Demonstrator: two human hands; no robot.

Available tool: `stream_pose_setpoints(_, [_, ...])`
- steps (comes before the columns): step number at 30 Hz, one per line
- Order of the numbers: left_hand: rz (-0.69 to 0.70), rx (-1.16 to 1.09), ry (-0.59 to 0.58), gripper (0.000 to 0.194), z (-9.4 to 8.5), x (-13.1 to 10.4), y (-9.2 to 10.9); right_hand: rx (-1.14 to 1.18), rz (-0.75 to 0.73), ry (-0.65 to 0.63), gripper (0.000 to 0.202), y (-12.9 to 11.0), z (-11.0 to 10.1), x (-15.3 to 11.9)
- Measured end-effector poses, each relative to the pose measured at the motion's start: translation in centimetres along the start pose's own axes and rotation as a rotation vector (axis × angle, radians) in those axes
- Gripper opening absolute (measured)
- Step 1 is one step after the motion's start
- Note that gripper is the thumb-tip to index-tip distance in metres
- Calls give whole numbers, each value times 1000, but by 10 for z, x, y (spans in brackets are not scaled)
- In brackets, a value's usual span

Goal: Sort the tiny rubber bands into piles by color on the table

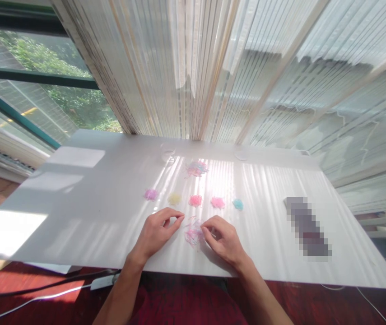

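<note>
Two grips pinched closed, contents unclear: left hand (160, 229), right hand (225, 237) beside mixed pile (193, 236); best tease pieces out singly.

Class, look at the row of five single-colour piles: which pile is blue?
The blue pile is the one at the row's right end. The others, from left to right, are the purple pile, yellow pile, red pile and pink pile.

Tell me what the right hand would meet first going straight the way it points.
Most likely the near mixed-colour pile, just left of the right hand; whether they touch is unclear.
</note>
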State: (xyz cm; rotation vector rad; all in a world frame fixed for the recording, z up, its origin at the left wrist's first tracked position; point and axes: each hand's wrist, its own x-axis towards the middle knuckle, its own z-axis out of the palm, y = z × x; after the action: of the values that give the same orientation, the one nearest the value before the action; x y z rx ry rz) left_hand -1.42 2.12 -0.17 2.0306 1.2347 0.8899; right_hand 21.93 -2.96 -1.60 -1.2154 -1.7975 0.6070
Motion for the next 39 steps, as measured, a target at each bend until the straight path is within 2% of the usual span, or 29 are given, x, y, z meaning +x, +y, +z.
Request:
stream_pose_setpoints(4, [-59,100,69,25,-14,9,-13,-7,12,-7,17,0,0,-1])
stream_pose_setpoints(7, [-86,181,106,28,-18,14,-21,-11,20,-8,17,0,0,-1])
stream_pose_setpoints(21, [-110,305,177,23,-11,16,-32,-29,41,-23,20,-2,1,0])
stream_pose_setpoints(39, [-168,299,253,26,-7,14,-32,-13,63,20,18,1,1,0])
